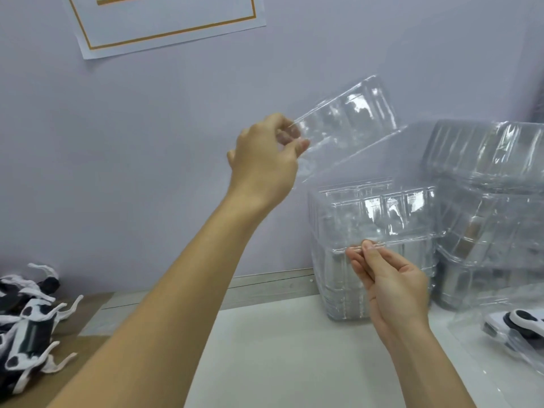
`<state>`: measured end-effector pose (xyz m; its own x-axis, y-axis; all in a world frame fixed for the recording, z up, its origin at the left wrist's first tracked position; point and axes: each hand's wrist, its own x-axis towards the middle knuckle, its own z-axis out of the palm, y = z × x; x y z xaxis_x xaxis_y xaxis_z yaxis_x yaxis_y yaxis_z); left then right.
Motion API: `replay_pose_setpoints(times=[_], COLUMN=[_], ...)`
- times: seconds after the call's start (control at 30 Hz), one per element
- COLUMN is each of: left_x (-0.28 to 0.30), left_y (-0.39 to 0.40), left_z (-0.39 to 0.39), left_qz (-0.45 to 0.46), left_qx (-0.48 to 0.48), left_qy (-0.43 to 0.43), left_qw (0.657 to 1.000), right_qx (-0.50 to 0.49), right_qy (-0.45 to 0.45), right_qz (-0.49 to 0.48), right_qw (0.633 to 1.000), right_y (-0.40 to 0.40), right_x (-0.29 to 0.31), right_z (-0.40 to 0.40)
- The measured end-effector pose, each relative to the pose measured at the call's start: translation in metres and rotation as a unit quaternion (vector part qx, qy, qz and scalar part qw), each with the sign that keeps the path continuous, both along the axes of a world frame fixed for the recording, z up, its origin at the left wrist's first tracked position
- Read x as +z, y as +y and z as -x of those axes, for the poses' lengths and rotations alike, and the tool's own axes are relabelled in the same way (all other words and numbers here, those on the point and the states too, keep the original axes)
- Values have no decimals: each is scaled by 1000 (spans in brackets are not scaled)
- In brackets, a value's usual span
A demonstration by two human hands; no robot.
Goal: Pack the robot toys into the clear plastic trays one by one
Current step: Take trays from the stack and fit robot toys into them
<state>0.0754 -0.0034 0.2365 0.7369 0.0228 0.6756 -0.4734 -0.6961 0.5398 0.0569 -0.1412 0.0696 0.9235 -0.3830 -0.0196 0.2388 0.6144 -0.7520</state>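
Note:
My left hand (pixel 266 154) pinches the corner of a clear plastic tray (pixel 347 119) and holds it tilted in the air above the stacks. My right hand (pixel 391 284) pinches the front rim of the top tray on a tall stack of clear trays (pixel 374 231) standing on the white table (pixel 279 348). A heap of black-and-white robot toys (pixel 26 319) lies at the far left on a brown board. One more white-and-black toy (pixel 518 322) sits in clear packaging at the right edge.
A second, larger stack of clear trays (pixel 488 201) stands at the back right against the pale wall. A white sheet with an orange border (pixel 164 22) hangs on the wall. A metal strip (pixel 273 282) runs along the table's back edge.

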Motion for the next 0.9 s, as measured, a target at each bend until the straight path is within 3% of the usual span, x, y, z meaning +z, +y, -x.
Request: replay_pose_setpoints(times=[0.13,0.27,0.47,0.6,0.73,0.9], left_x=[-26,-69,-133,-167,-198,-218], left_y=[45,96,134,139,142,142], left_z=[29,66,108,118,119,113], left_qz=[33,49,53,57,91,107], left_qx=[33,105,170,145,107,74], left_qy=[-37,-9,78,119,166,235], left_qw=[998,993,981,981,976,963], right_qx=[-24,-39,111,248,239,229], right_qy=[34,92,171,122,69,85], right_qz=[120,247,489,547,655,661], right_qw=[992,964,848,790,713,710], right_y=[-9,-16,-26,12,58,77], right_x=[-1,-3,19,38,25,-4], right_z=[-2,-4,14,33,33,26])
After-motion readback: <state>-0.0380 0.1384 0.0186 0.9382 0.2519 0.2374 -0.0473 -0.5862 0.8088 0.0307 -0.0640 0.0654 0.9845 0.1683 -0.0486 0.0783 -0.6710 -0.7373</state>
